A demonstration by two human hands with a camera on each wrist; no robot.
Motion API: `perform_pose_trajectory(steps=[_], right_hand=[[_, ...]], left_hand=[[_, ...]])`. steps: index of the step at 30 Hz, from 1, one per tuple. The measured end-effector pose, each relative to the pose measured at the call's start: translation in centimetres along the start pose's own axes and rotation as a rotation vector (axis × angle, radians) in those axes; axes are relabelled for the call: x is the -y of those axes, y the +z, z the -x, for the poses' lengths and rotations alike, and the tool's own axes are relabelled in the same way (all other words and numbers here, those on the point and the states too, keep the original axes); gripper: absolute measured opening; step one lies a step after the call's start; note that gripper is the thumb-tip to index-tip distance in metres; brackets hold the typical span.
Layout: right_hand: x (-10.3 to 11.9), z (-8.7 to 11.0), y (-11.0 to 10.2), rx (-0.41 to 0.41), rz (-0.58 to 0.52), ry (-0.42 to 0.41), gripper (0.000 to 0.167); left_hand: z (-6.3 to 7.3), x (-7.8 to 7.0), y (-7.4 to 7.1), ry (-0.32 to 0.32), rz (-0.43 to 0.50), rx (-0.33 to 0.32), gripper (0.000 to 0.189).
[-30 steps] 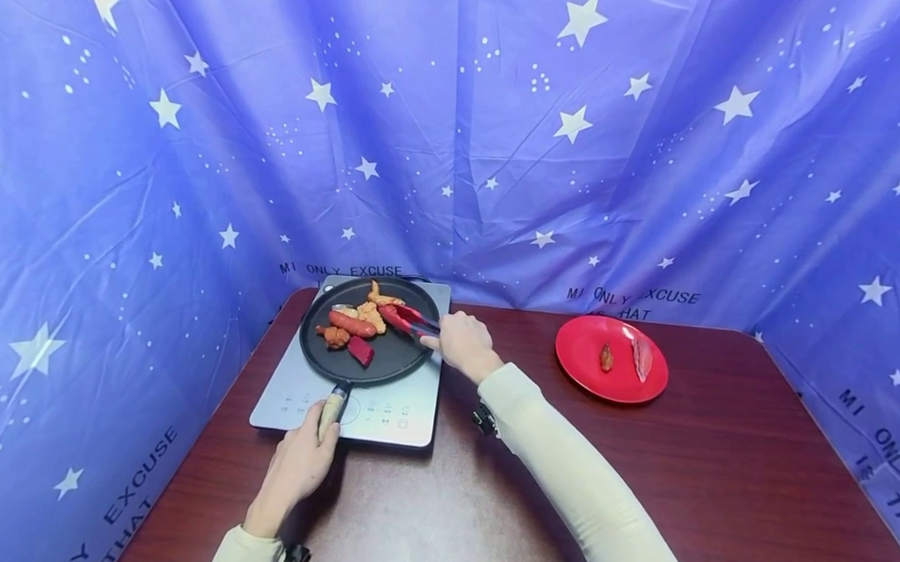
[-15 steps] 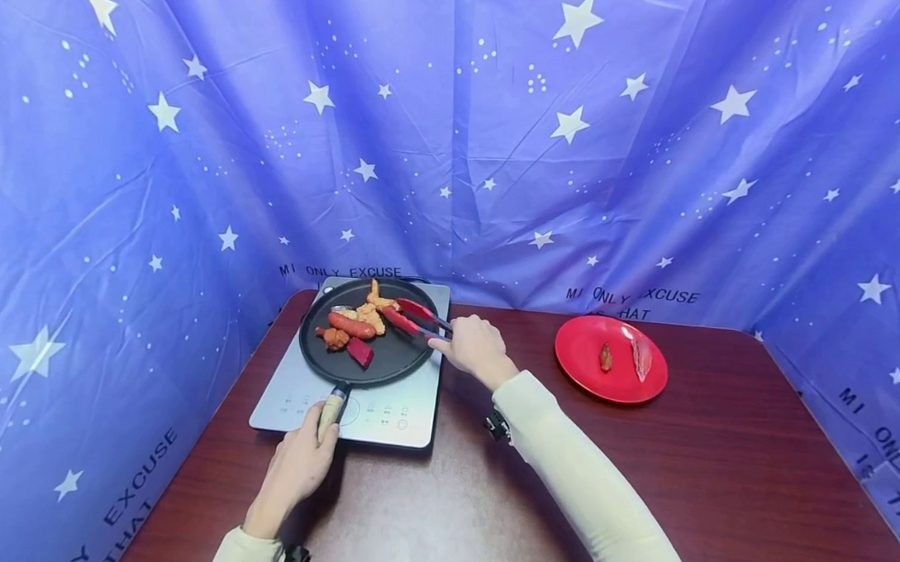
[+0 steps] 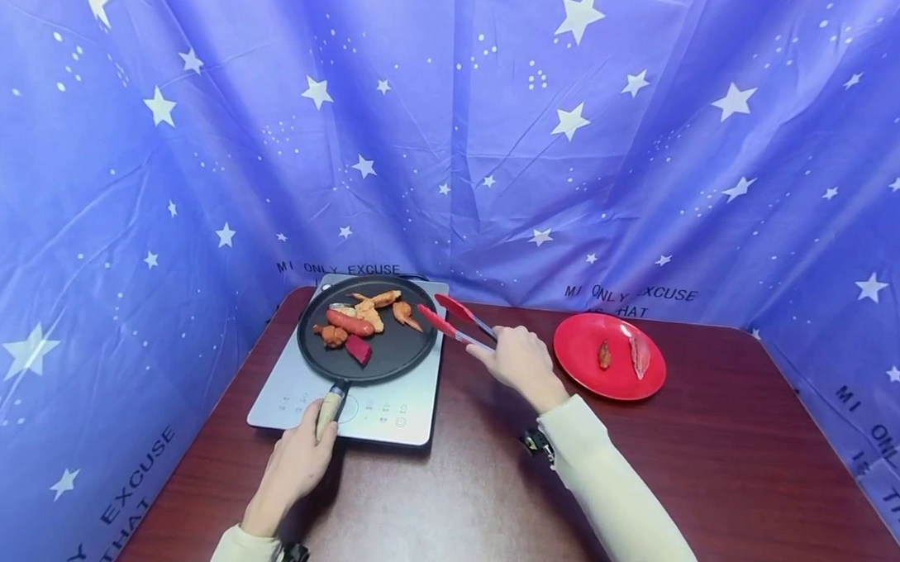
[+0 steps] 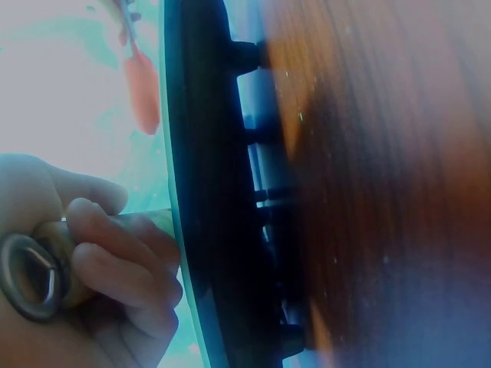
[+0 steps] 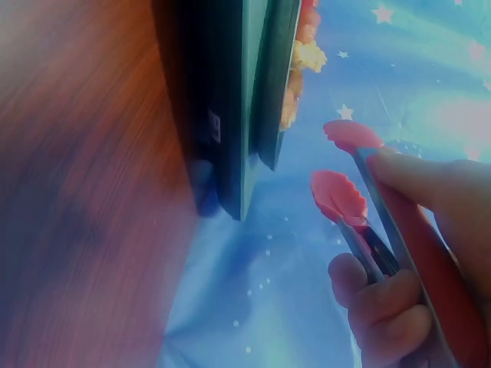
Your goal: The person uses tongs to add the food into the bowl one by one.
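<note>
My left hand point(image 3: 298, 458) grips the pale handle point(image 3: 330, 411) of a round black frying pan point(image 3: 395, 362); the left wrist view shows the fingers curled round it and a metal ring point(image 4: 31, 277) at its end. In the pan lie a sausage point(image 3: 350, 322), a dark red chunk point(image 3: 358, 349), a browned fried piece point(image 3: 332, 336), a golden breaded piece point(image 3: 370, 313) and chicken wing pieces, one of them a wing point(image 3: 404, 315) near the right side. My right hand point(image 3: 521, 362) holds red-tipped tongs point(image 3: 456, 320), their tips spread apart with nothing between them, at the pan's right rim.
Under the pan is a silver induction cooktop point(image 3: 408, 424). To the right, a red plate point(image 3: 588, 385) bears a small brown piece point(image 3: 604, 354) and a pale pink streaked piece point(image 3: 640, 356). A blue starred curtain point(image 3: 497, 200) stands behind the wooden table point(image 3: 712, 455).
My right hand has drawn the tongs rightward out of the pan, their tips parting. A wing piece now lies by itself at the pan's right side. The left hand keeps its grip.
</note>
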State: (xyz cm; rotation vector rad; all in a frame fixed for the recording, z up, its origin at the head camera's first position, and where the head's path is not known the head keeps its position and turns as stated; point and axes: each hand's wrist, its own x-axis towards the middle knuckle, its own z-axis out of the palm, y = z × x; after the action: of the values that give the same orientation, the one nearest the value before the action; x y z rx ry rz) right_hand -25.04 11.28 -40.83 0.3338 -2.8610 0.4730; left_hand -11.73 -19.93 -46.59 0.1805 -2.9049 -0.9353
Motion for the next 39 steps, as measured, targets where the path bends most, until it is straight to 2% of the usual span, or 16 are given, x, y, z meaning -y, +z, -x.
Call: perform_pose_trajectory(steps=[4,15,22,33,39], right_hand=[[-1.3,1.1,-0.4,-0.02,0.003,-0.005,0.047],[-4.5,4.3,-1.4,-0.031,0.002,0.062,0.047],[-7.4,6.1,-2.1,-0.027,-0.015,0.173,0.046],[-12.1,8.1,-2.9,-0.082,0.025,0.259,0.049],[-13.7,9.0,-3.3,-0.041,0.027,0.33,0.051]], left_hand=[[-0.1,0.0,-0.1,0.003,0.006,0.003,0.047],[0.0,0.0,-0.2,0.0,0.011,0.001,0.048],[0.0,0.0,-0.2,-0.002,0.008,0.01,0.048],[0.0,0.0,-0.1,-0.002,0.003,0.013,0.048],[0.0,0.0,-0.1,0.001,0.002,0.006,0.047]])
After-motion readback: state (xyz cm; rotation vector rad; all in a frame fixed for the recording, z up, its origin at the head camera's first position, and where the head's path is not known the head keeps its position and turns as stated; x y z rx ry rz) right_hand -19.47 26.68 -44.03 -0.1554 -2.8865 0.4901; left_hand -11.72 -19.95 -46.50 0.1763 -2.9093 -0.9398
